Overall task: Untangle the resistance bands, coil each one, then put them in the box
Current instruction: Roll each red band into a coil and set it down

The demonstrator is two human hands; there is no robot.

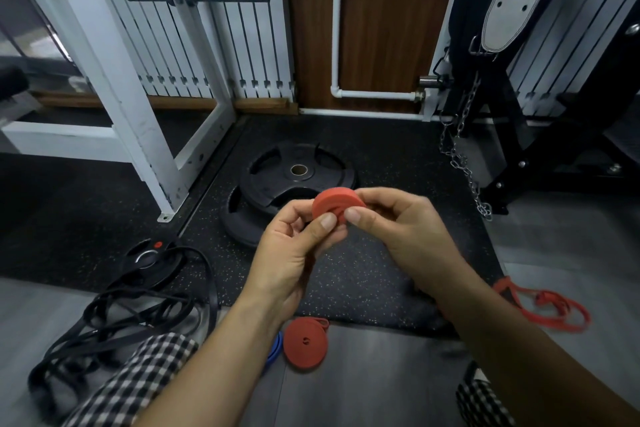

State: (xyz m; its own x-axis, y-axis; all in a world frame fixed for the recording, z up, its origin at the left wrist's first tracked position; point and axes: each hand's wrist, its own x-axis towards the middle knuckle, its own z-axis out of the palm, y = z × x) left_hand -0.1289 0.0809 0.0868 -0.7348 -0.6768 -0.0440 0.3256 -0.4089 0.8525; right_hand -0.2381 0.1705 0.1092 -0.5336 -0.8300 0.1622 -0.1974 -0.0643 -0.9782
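Both hands pinch one tight red coiled band, left hand and right hand hiding its lower edge. Below the left wrist, a blue band peeks out, mostly hidden, beside a flat red coil; left, black bands tangle.

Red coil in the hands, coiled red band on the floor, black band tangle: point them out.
red coil (333, 202), head view, flat face.
coiled red band (305, 343), head view, coil centre.
black band tangle (114, 315), head view, middle strands.
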